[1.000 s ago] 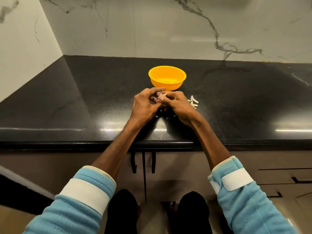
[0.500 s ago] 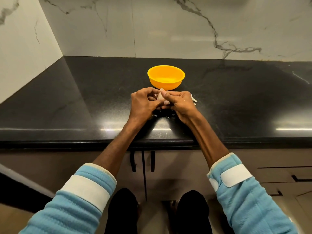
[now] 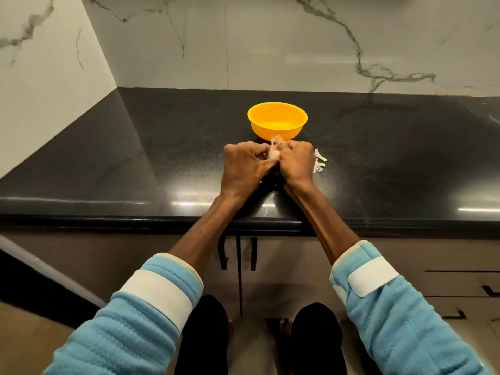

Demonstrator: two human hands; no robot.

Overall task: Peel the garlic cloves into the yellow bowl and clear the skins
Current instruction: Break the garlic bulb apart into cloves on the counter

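Observation:
A yellow bowl (image 3: 277, 121) stands on the black counter, just beyond my hands. My left hand (image 3: 244, 169) and my right hand (image 3: 296, 163) meet in front of it, both pinching one pale garlic clove (image 3: 273, 152) between their fingertips. Most of the clove is hidden by my fingers. A small heap of white garlic skins (image 3: 319, 163) lies on the counter right beside my right hand. A few more scraps show beneath my hands (image 3: 266, 178).
The black stone counter (image 3: 135, 163) runs left and right, with marble walls (image 3: 270, 41) behind and on the left. Its front edge (image 3: 108, 220) overhangs cabinet doors with dark handles (image 3: 238, 253).
My hands have shifted slightly and turned the clove between the fingertips; the grip on it stays. The skins beside my right hand show a bit more.

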